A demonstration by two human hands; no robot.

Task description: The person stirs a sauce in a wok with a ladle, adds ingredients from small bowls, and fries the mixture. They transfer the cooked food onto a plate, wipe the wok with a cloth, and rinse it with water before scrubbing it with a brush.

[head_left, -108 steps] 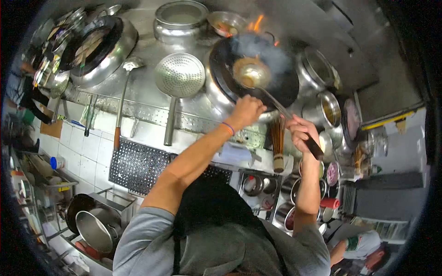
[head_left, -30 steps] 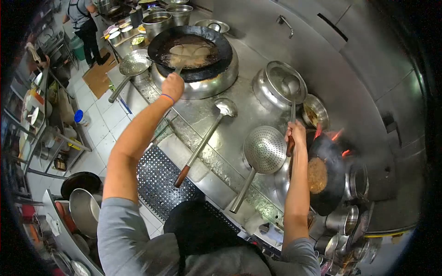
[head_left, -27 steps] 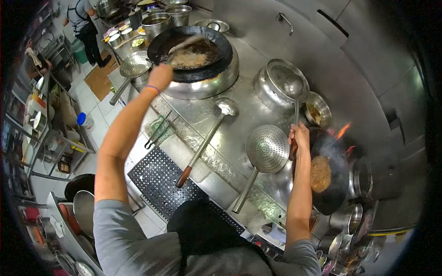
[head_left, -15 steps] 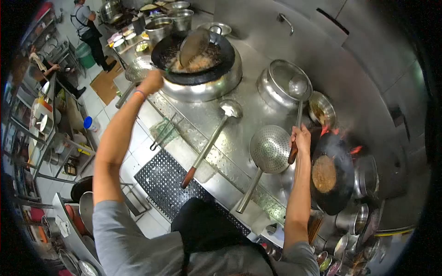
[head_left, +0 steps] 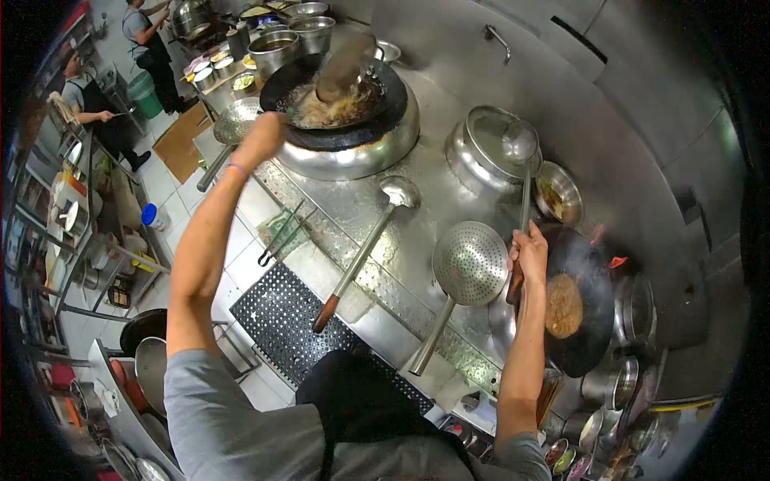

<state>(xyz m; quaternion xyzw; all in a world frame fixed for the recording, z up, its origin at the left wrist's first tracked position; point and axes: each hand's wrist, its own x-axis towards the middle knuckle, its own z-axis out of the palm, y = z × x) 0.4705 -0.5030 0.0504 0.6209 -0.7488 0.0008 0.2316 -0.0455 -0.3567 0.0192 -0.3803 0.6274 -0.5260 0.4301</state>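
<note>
my left hand (head_left: 261, 143) is curled tight round the handle of a round strainer (head_left: 343, 70), though blur hides most of that handle. the strainer's wide part is up and to the right of my left hand, over the left wok (head_left: 337, 141), and it is tipped up on a slant, so the long line of the tool runs from my fist toward the back of the wok. the light brown food (head_left: 329, 111) is in the wok, low by the strainer's near edge; i can't tell if they touch. my left hand is much nearer to it than my right hand (head_left: 529, 252), which is closed round a ladle (head_left: 526, 192) near its wooden grip. that ladle points almost straight away from me, its bowl over the rim of a steel pot (head_left: 461, 156). the right wok (head_left: 589, 349), with brown stuff (head_left: 564, 307) in it, is just beside my right hand, on its right. a big holed skimmer (head_left: 471, 264) lies between my two hands, nearer the right one
</note>
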